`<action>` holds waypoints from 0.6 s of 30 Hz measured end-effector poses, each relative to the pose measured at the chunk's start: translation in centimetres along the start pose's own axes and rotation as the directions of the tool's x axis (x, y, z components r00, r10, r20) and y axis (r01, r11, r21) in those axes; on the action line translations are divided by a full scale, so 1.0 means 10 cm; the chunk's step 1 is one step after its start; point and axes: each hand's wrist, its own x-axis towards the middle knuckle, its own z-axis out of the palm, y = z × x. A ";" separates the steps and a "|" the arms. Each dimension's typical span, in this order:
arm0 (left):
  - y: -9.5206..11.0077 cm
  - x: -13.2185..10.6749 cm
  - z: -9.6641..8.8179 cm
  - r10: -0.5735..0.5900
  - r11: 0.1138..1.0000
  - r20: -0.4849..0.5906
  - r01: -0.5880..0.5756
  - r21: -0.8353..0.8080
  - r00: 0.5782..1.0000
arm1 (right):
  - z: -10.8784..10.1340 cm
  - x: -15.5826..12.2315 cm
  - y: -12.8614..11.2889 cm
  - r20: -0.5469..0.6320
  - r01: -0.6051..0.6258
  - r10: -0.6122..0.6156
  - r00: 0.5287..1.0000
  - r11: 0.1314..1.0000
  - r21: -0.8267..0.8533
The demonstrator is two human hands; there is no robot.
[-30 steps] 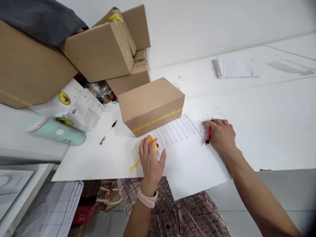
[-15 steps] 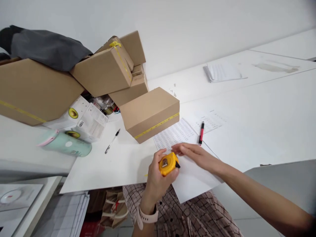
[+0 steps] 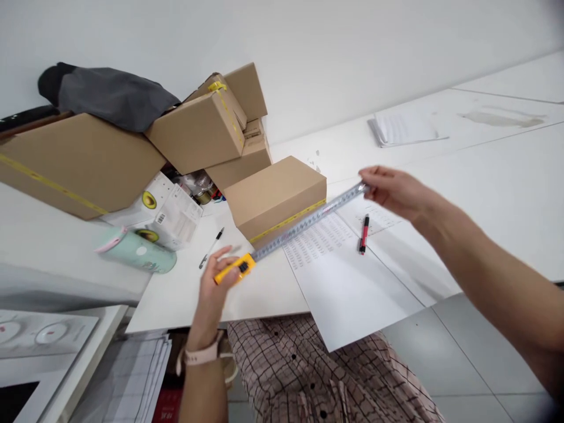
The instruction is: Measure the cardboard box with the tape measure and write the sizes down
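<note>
My left hand is closed around the yellow case of a tape measure. The silver blade is drawn out, slanting up to the right, and my right hand pinches its far end. Behind the blade sits a closed cardboard box with a yellow tape strip along its side. In this view the blade crosses in front of the box's lower side; I cannot tell whether they touch. Below the blade lies a printed sheet, its lower corner hanging over the table edge. A red and black marker rests beside it.
Stacked cardboard boxes with a grey cloth on top stand at the back left. Nearer are a white avocado-print box, a mint green bottle and a pen. Papers lie at the back right.
My hands have moved apart, the left one leftward and the right one up and to the right. The tape measure's blade is now pulled out between them.
</note>
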 end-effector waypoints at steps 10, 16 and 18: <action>0.30 1.22 -0.47 0.066 0.991 -0.319 -0.099 -0.088 0.945 | 0.22 1.15 -0.09 -0.209 0.059 -0.066 0.976 0.997 -0.041; 0.34 1.31 -0.26 0.062 0.995 -0.264 -0.081 -0.060 0.963 | 0.72 1.34 0.15 -0.197 0.068 -0.092 0.976 0.990 -0.126; 0.37 1.32 -0.19 0.067 0.995 -0.238 -0.081 -0.051 0.969 | 0.80 1.38 0.20 -0.193 0.078 -0.109 0.975 0.984 -0.161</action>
